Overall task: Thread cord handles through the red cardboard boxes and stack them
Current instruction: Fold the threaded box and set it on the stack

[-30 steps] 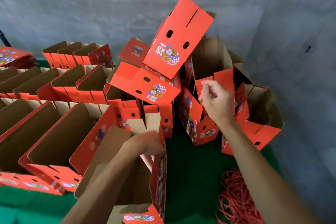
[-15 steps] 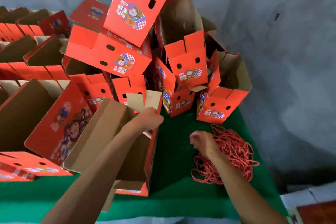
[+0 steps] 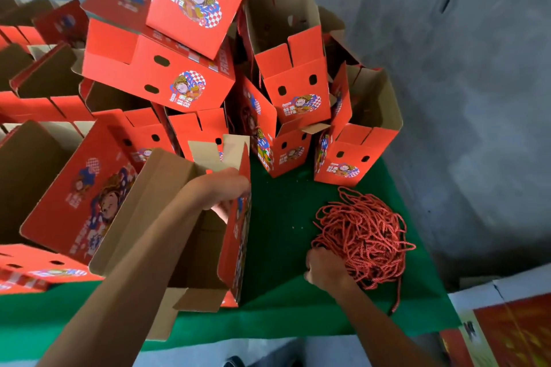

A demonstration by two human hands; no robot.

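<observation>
An open red cardboard box [image 3: 179, 217] stands on the green table in front of me, its brown inside facing up. My left hand [image 3: 226, 191] reaches over its top right wall and grips that edge. To the right lies a tangled pile of red cords [image 3: 363, 235]. My right hand [image 3: 325, 268] is at the pile's near left edge, fingers curled into the cords. Behind, a heap of red boxes [image 3: 190, 77] with oval holes is stacked high.
More open red boxes [image 3: 44, 92] fill the left side of the green table [image 3: 280, 208]. A grey concrete wall [image 3: 477, 98] rises close on the right. Flat printed cardboard [image 3: 507, 331] lies below the table's right corner.
My right hand came down from the stacked boxes to the cord pile and has moved to its near edge. The view tilted downward. My left hand stayed on the box.
</observation>
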